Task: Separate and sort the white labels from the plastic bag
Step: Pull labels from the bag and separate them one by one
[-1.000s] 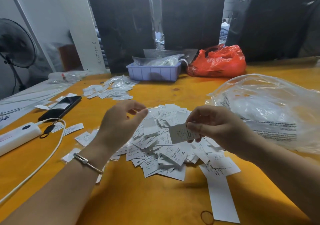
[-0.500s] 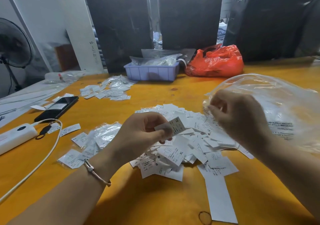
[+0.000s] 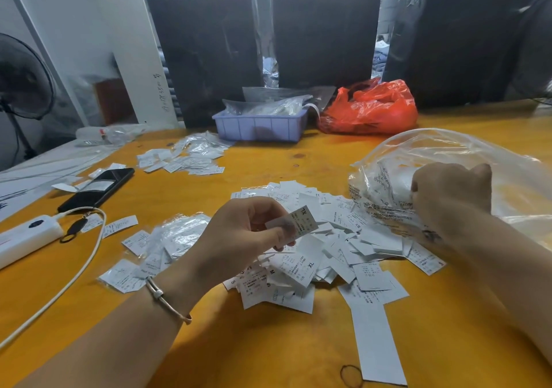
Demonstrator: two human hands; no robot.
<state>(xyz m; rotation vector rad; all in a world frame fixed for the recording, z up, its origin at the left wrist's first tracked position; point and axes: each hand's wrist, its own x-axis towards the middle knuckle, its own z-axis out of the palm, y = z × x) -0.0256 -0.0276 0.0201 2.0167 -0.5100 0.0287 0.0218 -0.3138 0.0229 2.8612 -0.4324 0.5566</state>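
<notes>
Left hand (image 3: 239, 238) pinching an XL label (image 3: 301, 222) in its fingers above the label pile (image 3: 337, 244) lying on the desk (image 3: 268, 343), right hand (image 3: 451, 193) seemingly gripping the plastic bag (image 3: 466, 160) edge, fingers curling.

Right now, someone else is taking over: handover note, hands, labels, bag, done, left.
Left hand pinches one XL label above the loose label pile.
Right hand grips the mouth of the clear plastic bag; labels show inside it.
Done: sorted groups lie at the near left and the far left of the table.
Left: place the XL label, empty the bag, sort the pile.
</notes>
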